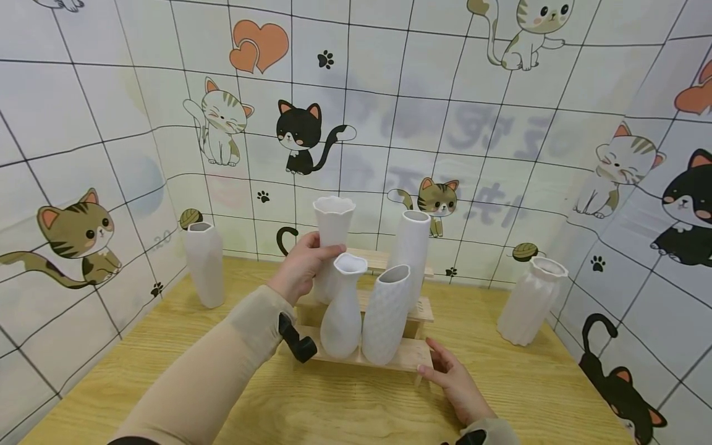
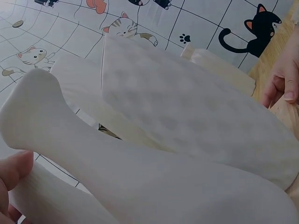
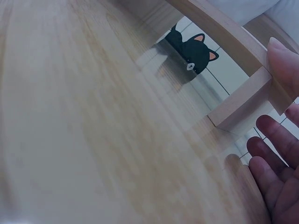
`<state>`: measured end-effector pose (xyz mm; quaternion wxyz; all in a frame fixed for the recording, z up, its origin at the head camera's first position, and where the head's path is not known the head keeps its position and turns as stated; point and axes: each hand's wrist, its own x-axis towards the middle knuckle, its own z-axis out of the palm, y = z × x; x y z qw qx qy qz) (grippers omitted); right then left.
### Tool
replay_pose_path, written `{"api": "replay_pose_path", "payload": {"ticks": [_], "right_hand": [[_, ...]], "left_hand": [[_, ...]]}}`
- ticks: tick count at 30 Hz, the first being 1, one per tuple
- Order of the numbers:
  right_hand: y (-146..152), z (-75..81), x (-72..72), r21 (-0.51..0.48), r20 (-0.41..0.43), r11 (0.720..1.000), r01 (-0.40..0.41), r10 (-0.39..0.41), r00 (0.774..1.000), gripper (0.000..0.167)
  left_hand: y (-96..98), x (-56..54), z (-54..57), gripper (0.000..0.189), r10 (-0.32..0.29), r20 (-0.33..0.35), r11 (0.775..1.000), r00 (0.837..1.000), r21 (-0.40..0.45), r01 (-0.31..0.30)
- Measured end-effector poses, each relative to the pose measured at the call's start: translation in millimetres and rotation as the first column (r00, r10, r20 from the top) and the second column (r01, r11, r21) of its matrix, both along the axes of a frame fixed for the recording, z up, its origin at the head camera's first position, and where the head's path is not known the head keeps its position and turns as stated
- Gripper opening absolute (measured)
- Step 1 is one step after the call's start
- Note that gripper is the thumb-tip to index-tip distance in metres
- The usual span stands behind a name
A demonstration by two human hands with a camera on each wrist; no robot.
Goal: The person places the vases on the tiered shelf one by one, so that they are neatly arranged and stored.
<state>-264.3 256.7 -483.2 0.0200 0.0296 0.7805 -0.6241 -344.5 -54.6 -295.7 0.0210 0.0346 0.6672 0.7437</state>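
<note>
My left hand (image 1: 297, 266) grips a tall white vase with a scalloped rim (image 1: 334, 217), its thumb across the front; the vase stands at the left of a stepped wooden stand (image 1: 408, 357). In front of it, on the lowest step, are a narrow-necked vase with a wavy rim (image 1: 341, 321) and a slant-topped, textured vase (image 1: 385, 321). A smooth cylindrical vase (image 1: 414, 238) rises behind them. My right hand (image 1: 453, 380) holds the stand's front right corner, thumb on the top board (image 3: 252, 49) and the other fingers lower, near the leg (image 3: 243, 100).
A faceted white vase (image 1: 204, 266) stands on the wooden table (image 1: 328, 408) at the far left. At the right is a ribbed white vase (image 1: 531, 303) with a wide mouth. Cat-patterned cloth (image 1: 378, 123) encloses the table at the back and both sides.
</note>
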Motion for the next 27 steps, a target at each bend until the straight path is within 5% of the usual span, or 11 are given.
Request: {"api": "replay_pose_path", "payload": {"ticks": [27], "right_hand": [[-1,1.4,1.0,-0.016,-0.002,1.000,-0.005,0.005,1.000,0.076]], "left_hand": [[9.7,-11.0,-5.8,0.052,-0.069,0.040,0.998,0.997,-0.010,0.069]]}}
